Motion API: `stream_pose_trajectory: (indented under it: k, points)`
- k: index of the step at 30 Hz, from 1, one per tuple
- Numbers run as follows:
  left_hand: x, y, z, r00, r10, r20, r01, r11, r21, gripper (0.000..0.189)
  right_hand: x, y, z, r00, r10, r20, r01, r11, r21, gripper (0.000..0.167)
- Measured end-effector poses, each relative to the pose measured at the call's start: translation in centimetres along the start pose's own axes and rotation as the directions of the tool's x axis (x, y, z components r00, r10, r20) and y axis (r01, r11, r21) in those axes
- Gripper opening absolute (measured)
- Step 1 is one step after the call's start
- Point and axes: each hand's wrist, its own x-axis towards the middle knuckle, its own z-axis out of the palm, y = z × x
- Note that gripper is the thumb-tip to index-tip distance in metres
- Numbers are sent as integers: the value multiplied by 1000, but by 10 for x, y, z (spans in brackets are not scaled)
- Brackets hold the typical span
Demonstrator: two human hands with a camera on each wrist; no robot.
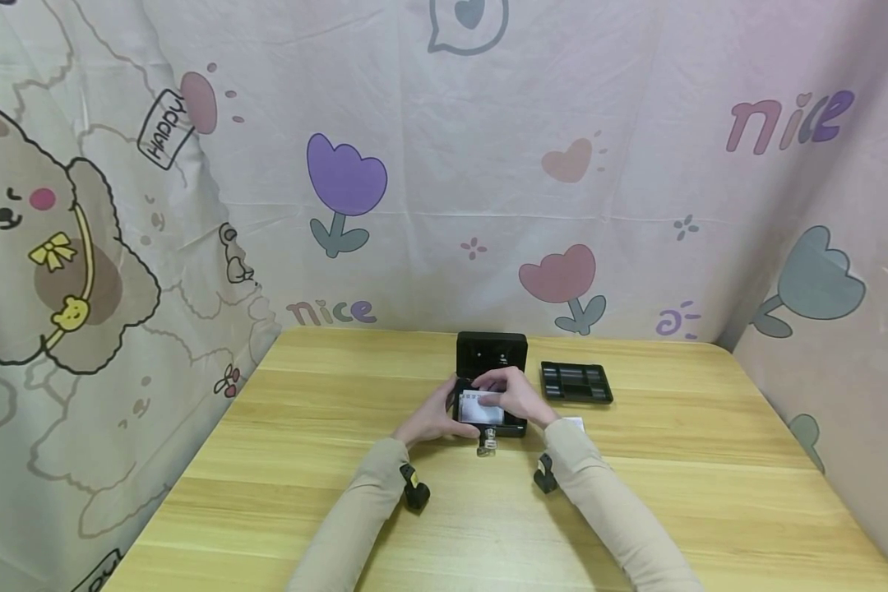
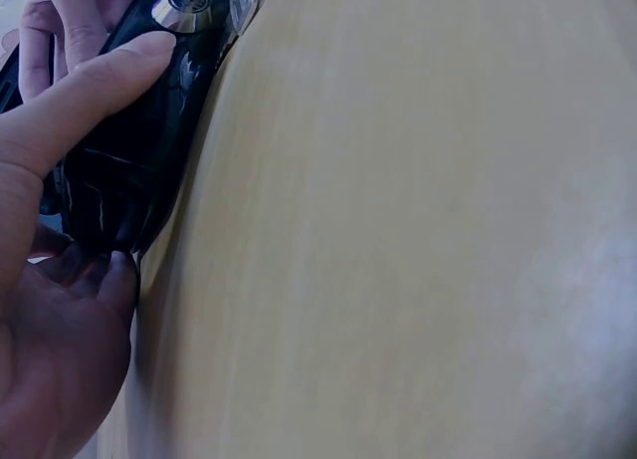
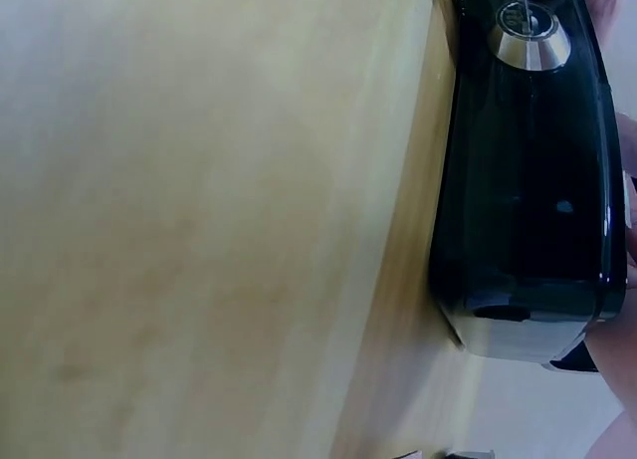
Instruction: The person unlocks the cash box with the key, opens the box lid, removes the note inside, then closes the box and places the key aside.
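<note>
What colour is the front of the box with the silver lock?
The box front is glossy black, seen best in the right wrist view.

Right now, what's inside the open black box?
A white card shows in or just above the black box, the right hand on it. Card and hand cover much of the interior, so anything beneath them can't be seen.

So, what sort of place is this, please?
Probably an indoor recording corner: pale cartoon-printed fabric hangs behind a yellow wood-grain table, and two black wrist cameras are worn above it.
</note>
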Motion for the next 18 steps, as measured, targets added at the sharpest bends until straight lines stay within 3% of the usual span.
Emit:
stream_pose_trajectory:
  k: [7, 18]
  points:
    - [0, 2, 1, 1000, 27, -3, -27, 999, -35, 121, 0, 0, -1, 1000, 25, -11, -25, 999, 42, 24]
    - [1, 0, 0, 999, 41, 21, -40, 998, -52, 121, -4, -3, -4, 994, 42, -98, -34, 997, 76, 18]
